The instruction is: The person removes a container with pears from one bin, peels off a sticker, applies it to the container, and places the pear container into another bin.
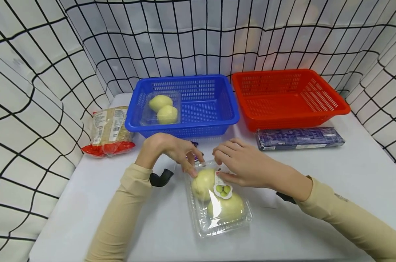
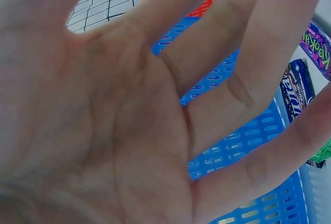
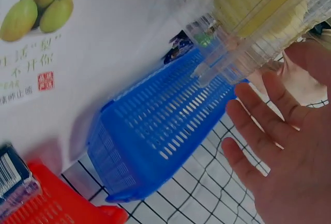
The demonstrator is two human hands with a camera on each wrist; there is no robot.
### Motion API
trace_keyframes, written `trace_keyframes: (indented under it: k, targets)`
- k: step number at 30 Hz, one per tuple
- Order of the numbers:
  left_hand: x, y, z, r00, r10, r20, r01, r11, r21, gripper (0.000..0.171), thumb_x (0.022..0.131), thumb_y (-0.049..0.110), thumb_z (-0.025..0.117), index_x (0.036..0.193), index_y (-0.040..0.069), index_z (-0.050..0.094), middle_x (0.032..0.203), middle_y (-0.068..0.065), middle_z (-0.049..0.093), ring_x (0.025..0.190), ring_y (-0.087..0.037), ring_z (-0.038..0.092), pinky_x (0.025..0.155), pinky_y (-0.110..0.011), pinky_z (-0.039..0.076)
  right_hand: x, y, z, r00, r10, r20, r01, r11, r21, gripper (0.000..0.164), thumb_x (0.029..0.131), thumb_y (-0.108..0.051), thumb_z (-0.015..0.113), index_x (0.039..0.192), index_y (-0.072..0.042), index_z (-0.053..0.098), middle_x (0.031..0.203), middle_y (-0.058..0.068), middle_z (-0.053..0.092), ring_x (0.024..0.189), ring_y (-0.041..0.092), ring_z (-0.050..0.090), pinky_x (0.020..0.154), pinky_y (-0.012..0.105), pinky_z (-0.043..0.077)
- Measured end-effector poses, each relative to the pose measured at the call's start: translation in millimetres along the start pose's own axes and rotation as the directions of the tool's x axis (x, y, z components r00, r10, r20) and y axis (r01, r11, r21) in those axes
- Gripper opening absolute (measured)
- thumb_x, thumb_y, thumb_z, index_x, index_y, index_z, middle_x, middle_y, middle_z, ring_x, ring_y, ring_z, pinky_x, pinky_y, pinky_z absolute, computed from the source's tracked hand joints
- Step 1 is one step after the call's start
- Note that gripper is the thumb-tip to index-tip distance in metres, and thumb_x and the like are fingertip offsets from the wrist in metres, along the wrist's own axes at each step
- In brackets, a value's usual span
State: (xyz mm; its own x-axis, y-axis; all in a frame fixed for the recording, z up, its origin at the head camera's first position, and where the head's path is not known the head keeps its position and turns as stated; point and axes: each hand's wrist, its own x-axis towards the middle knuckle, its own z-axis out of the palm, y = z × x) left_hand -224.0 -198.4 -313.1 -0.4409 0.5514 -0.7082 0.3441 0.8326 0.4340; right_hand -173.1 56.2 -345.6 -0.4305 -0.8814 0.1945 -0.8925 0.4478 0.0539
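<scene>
A clear plastic box [image 1: 201, 222] with two pale yellow pears [image 1: 225, 208] lies on the white table in the head view. Its label [image 1: 223, 189] shows green pears. My left hand [image 1: 175, 151] reaches over the box's far left corner, thumb and fingertips touching it; the left wrist view shows its palm with fingers spread. Above the far right side of the box is my right hand [image 1: 247, 163], its thumb near the label. In the right wrist view the fingers [image 3: 264, 125] are spread beside the box, not wrapped round it.
A blue basket [image 1: 185, 127] at the back holds another clear box of pears [image 1: 167, 114]. Beside it stands a red basket [image 1: 296, 122], with a long dark blue packet [image 1: 299, 138] in front. At left lies a bag with red ends [image 1: 111, 127]. Black netting surrounds the back and sides.
</scene>
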Motion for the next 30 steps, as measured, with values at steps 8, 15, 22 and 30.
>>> trace_keyframes:
  k: [8,15,22,30]
  targets:
    - [1.2,4.3,-3.6,1.000,0.013,0.000,-0.013,1.000,0.017,0.067,0.092,0.051,0.073,0.150,0.025,0.053,0.123,0.003,0.071,0.112,-0.012,0.062,0.116,-0.045,0.043,-6,11,-2,0.991,0.114,0.067,-0.124,0.979,0.159,0.025,0.101,-0.039,0.063,0.116,-0.019,0.061,0.114,-0.006,0.067,0.109,0.012,0.062,0.098,0.032,0.049]
    - [-0.8,4.8,-5.2,1.000,0.006,-0.005,-0.006,1.000,0.006,0.066,0.092,0.049,0.073,0.149,0.023,0.053,0.126,0.001,0.070,0.108,-0.013,0.064,0.106,-0.039,0.052,-14,19,-10,0.971,0.215,0.103,-0.234,0.942,0.239,0.027,0.102,-0.037,0.062,0.124,-0.020,0.062,0.123,-0.005,0.070,0.112,0.014,0.065,0.100,0.038,0.054]
    - [-3.5,1.6,-1.8,0.998,0.045,-0.033,-0.046,0.999,-0.029,0.058,0.096,0.045,0.070,0.146,0.019,0.056,0.129,-0.001,0.070,0.110,-0.013,0.066,0.104,-0.037,0.055,-22,24,-15,0.952,0.283,0.117,-0.306,0.897,0.319,0.024,0.102,-0.035,0.062,0.121,-0.020,0.064,0.117,-0.008,0.072,0.107,0.012,0.069,0.098,0.042,0.054]
    - [-35.4,-18.8,-9.5,0.816,0.198,-0.543,-0.248,0.968,-0.020,0.039,0.105,0.033,0.059,0.141,0.016,0.061,0.141,-0.004,0.066,0.130,-0.023,0.062,0.110,-0.047,0.052,-24,28,-13,0.934,0.331,0.132,-0.356,0.871,0.339,0.021,0.102,-0.033,0.063,0.118,-0.021,0.064,0.114,-0.008,0.072,0.105,0.015,0.070,0.100,0.045,0.054]
